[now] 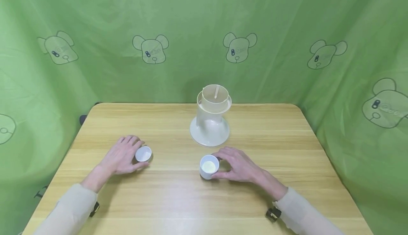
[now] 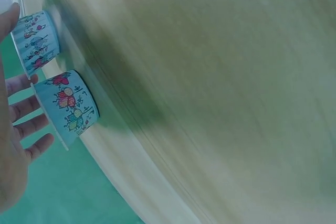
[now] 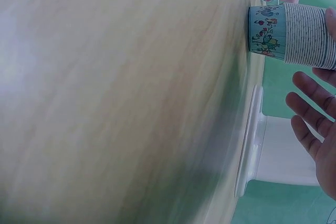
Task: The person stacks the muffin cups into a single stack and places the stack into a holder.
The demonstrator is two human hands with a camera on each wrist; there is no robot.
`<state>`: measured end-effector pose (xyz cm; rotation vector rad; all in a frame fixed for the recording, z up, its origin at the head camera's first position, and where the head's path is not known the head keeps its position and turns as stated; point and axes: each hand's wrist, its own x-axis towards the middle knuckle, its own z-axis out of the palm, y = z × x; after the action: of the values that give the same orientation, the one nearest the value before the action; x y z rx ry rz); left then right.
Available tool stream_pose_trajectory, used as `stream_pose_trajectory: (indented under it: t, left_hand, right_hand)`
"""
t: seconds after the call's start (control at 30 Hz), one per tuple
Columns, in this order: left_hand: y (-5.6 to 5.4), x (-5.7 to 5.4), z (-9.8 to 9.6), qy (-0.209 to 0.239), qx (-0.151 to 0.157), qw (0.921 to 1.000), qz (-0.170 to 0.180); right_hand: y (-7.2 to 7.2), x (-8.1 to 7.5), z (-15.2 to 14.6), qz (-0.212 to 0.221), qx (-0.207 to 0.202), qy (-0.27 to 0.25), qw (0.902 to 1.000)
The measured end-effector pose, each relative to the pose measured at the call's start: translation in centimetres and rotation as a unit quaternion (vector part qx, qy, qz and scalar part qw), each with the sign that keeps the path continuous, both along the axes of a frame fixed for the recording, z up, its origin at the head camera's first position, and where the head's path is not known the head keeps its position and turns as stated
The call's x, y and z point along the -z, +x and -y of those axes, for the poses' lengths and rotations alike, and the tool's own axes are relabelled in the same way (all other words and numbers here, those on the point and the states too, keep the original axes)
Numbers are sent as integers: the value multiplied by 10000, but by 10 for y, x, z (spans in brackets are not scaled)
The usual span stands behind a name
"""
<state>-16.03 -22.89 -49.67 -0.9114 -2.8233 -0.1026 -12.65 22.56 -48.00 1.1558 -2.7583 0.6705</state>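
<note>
In the head view, my left hand [image 1: 125, 154] curves round a small white-lined paper cup [image 1: 143, 154], thumb and index finger on opposite sides. The left wrist view shows this printed cup [image 2: 37, 43] at the thumb, and a second printed cup [image 2: 68, 108] before the other fingers, hidden under the hand from above. At the table's middle my right hand [image 1: 237, 166] grips an upright stack of paper cups [image 1: 208, 166] between thumb and fingers. Ridged rims of the nested stack [image 3: 310, 35] show in the right wrist view, where the remaining fingers extend away from it.
A white plastic stand [image 1: 209, 132] with a round base and a ring-shaped top rises behind the right hand's stack. Green curtains [image 1: 191, 22] enclose the wooden table [image 1: 172, 199] at the back and sides.
</note>
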Motion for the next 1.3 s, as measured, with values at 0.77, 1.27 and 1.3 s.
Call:
stream_pose_trajectory:
  t: [0.77,1.27,1.3]
  left_hand:
    - [2,1,-4,79,32,10000,33]
    - [6,-3,-17,74,128,9999,21]
    - [7,-4,-19,70,147,9999,7]
  right_hand:
    - [0,0,1,-33,4,-46,10000]
    - [0,2,0,-106,20,-20,9999]
    - [0,3,0,-114,21,-22,9999]
